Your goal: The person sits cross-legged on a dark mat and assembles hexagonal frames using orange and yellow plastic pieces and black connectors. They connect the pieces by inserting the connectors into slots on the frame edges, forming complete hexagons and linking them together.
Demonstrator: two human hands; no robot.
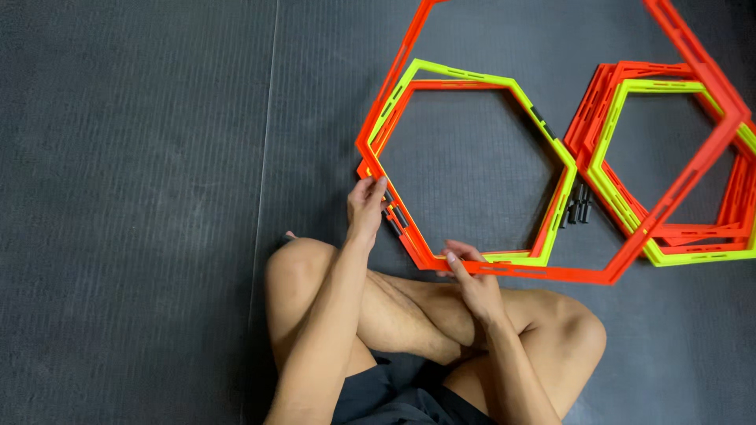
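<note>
I sit cross-legged on a dark floor mat. My left hand [366, 206] grips the left corner of a large orange hexagon ring [693, 169] that is lifted and tilted over the others. My right hand [472, 277] holds the same ring's lower edge near my knee. Under it lies a stack of hexagon rings, a yellow-green one [472, 77] over an orange one [409, 236]. Small black clips show on the rings near my left hand.
A second pile of orange and yellow-green hexagon rings [622, 102] lies at the right. A few black clip pieces [579, 208] rest on the mat between the two piles. A mat seam [268, 118] runs down the left.
</note>
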